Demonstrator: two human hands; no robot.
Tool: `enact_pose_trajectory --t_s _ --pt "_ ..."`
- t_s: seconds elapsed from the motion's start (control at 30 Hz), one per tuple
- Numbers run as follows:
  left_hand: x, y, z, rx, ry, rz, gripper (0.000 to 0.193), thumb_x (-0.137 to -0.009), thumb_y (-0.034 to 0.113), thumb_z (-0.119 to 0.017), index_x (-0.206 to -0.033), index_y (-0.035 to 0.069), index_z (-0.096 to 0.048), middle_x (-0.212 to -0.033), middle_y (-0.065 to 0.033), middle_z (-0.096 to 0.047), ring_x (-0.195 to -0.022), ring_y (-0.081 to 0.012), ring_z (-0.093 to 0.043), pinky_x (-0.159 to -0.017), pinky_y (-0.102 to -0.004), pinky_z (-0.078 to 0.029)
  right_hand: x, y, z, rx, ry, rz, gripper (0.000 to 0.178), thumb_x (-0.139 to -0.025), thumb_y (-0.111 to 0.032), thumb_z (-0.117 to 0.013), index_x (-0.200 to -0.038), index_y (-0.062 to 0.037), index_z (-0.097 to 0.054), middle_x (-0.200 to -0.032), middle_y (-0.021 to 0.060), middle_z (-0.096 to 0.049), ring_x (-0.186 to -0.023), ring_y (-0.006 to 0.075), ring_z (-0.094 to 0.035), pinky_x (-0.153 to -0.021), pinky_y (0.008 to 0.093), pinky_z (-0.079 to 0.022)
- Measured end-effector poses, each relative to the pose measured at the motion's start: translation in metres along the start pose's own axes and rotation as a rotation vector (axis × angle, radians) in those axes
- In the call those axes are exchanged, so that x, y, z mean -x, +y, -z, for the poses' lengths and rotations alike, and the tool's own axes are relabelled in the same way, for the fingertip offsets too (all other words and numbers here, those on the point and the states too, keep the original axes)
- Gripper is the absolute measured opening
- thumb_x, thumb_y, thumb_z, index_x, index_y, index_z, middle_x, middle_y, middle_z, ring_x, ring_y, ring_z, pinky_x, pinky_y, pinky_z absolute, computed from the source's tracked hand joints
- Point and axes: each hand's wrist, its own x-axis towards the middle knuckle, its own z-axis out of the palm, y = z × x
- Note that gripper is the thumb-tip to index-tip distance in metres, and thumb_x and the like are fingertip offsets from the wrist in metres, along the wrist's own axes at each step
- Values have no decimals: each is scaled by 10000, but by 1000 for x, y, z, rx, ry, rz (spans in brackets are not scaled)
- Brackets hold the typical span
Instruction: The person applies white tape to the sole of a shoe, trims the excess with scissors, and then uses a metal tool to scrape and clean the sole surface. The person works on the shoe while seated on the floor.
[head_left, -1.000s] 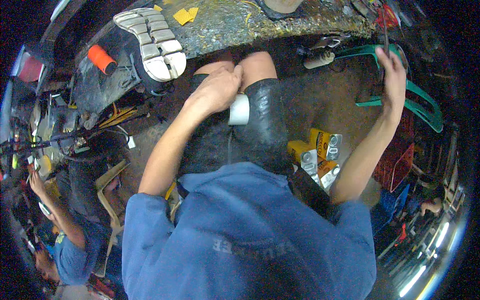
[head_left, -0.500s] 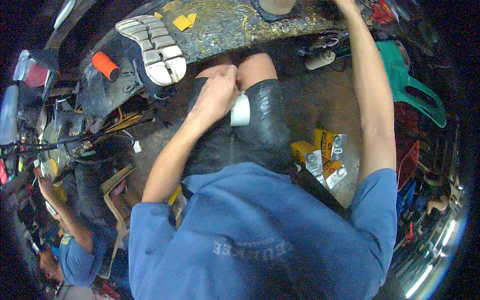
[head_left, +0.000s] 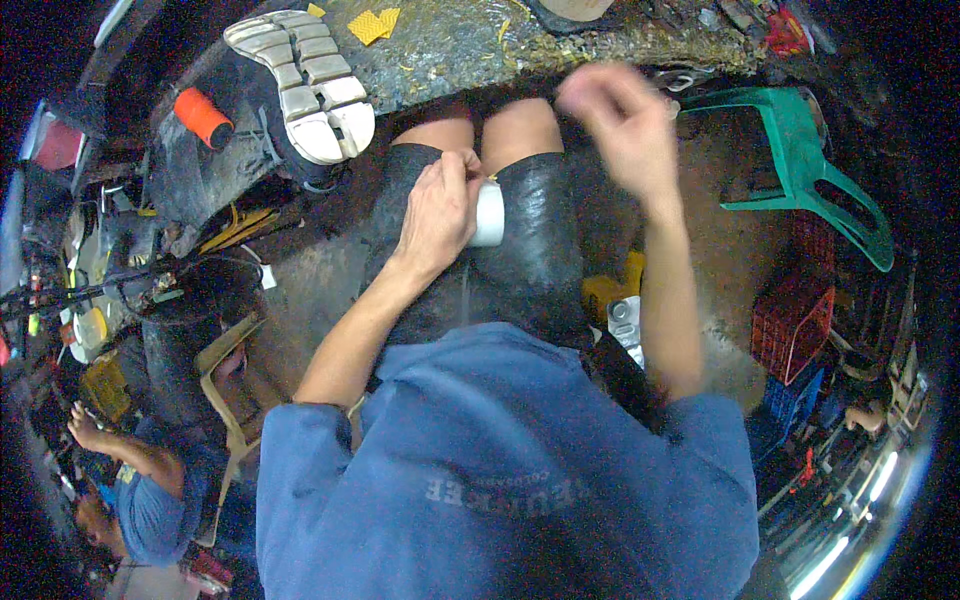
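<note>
My left hand [head_left: 440,210] rests above my lap, fingers closed around a small white cylindrical thing [head_left: 488,214] whose kind I cannot make out. It hangs beside the hand, over my dark shorts. My right hand [head_left: 628,135] is raised to the right of my knees, in front of the worktable edge, and motion smears its fingers. Whether anything is in it does not show. Beyond my left hand, a shoe [head_left: 318,92] lies with its white, grooved sole turned up on a dark surface.
An orange cylinder [head_left: 203,118] lies left of the shoe. Yellow textured scraps [head_left: 373,27] sit on the worn worktable [head_left: 450,50]. At right are a green plastic chair [head_left: 795,150] and a red crate [head_left: 795,330]. Yellow boxes [head_left: 606,296] stand below. Another person [head_left: 160,500] works lower left.
My right hand has come back from the far edge of the worktable toward my knees. The left hand stays over my lap with the white thing. The other person's arm has lowered.
</note>
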Motion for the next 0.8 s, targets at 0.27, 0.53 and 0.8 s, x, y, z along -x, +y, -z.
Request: enact_pose_trajectory --t_s 0.27,0.53,0.8 --pt "6 -6 -9 11 102 -82 315 -900 0 -726 -1133 -17 -516 -994 -197 -690 -937 -401 -690 -840 -485 -540 58 19 -64 147 -357 85 217 -931 -273 -715 -1045 -96 -766 -1117 125 -729 -1115 356 -638 -1016 473 -475" --pt "11 -5 -6 25 91 -65 298 -918 8 -709 -1147 -2 -518 -995 -185 -697 -943 -385 -703 -839 -484 -552 54 21 -67 48 -309 -42 137 -921 -208 -744 -967 -87 -788 -970 114 -758 -955 300 -693 -900 418 -537" --pt "19 -13 -12 3 91 -146 285 -932 -33 -663 -1148 5 -481 -1030 -182 -699 -920 -388 -712 -807 -476 -574 28 32 -8 -178 154 -327 136 -886 -120 -834 -986 -37 -792 -968 25 -775 -893 109 -685 -850 284 -544"
